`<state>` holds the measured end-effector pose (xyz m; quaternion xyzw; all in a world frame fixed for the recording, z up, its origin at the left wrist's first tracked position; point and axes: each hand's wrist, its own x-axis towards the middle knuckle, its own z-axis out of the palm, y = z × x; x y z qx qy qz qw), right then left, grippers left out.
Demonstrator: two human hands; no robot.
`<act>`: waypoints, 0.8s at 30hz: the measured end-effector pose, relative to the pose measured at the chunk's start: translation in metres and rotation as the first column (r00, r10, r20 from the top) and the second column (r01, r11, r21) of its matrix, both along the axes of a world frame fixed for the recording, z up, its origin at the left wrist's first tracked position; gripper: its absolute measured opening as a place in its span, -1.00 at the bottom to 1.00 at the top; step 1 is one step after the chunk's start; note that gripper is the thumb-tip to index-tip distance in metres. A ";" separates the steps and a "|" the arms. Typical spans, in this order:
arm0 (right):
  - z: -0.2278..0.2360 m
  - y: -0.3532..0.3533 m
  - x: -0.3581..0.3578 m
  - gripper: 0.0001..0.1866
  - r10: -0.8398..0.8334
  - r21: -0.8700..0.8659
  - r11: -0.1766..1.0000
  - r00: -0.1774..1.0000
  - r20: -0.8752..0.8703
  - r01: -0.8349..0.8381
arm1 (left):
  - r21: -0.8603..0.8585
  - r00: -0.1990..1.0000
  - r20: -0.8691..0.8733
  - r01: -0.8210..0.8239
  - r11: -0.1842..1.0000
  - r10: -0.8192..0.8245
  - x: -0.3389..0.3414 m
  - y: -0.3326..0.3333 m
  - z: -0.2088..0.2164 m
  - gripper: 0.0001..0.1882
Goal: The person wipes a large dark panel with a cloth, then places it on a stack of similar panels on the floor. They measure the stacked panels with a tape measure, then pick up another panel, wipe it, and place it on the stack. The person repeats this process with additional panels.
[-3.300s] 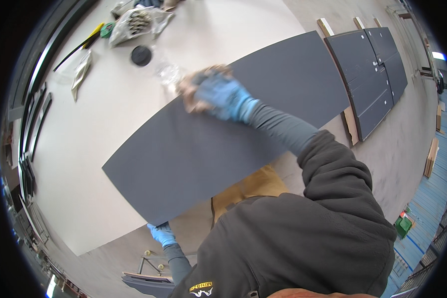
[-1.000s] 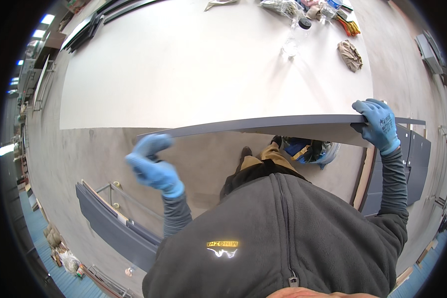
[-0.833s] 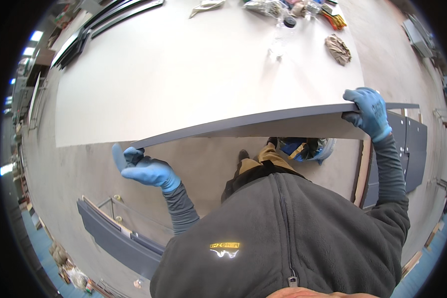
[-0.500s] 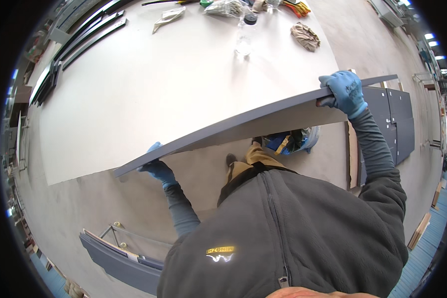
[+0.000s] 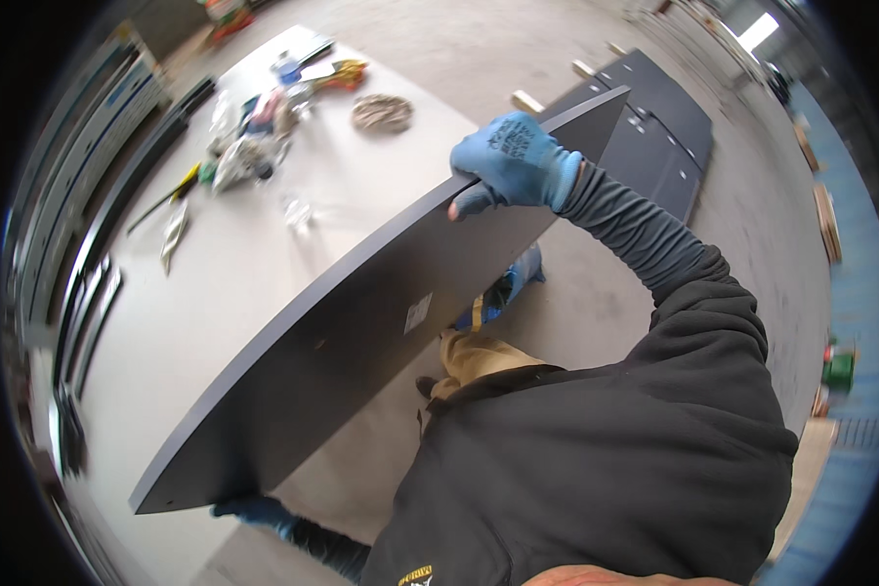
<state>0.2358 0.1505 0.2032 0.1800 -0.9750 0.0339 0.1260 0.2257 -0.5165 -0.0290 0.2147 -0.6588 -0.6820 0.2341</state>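
Observation:
A long dark grey panel (image 5: 342, 361) slants across the view, its broad face turned toward me and a small pale label (image 5: 418, 313) on that face. My right hand (image 5: 513, 161), in a blue work glove, grips the panel's top edge near its upper right end, thumb on the near face. At the lower left end, my left hand (image 5: 254, 510), also gloved in blue, holds the panel from below. The panel partly hides the left fingers. Behind the panel lies a white table (image 5: 210, 308), and whether they touch I cannot tell.
The table carries a crumpled beige cloth (image 5: 382, 113), clear plastic bags (image 5: 239, 161), a clear bottle (image 5: 299, 213) and black strips (image 5: 93, 313) along its left side. More dark panels (image 5: 645, 127) lie stacked beyond my right hand. A blue bag (image 5: 518, 283) stands near my legs.
My view and body have turned to the right. The panel now slants more steeply and shows its broad face. Both hands keep their hold on it.

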 end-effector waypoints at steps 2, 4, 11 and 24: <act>0.003 0.008 0.034 -0.26 -0.109 -0.001 0.994 0.991 0.080 0.110 | -0.007 0.983 -0.015 0.184 0.983 -0.184 -0.014 0.008 0.043 0.05; 0.001 0.019 0.070 -0.22 -0.238 0.016 0.971 0.958 0.159 0.238 | -0.011 0.892 0.077 0.447 0.895 -0.445 -0.022 0.000 0.068 0.00; -0.031 0.065 0.202 -0.14 -0.528 0.109 0.841 0.758 0.383 0.530 | 0.007 0.412 0.421 0.889 0.457 -0.808 -0.015 0.045 -0.020 -0.45; -0.108 0.245 0.491 0.02 -0.736 0.042 0.649 0.613 0.289 0.760 | 0.072 0.303 0.329 0.936 0.344 -0.894 0.135 0.354 -0.076 -0.07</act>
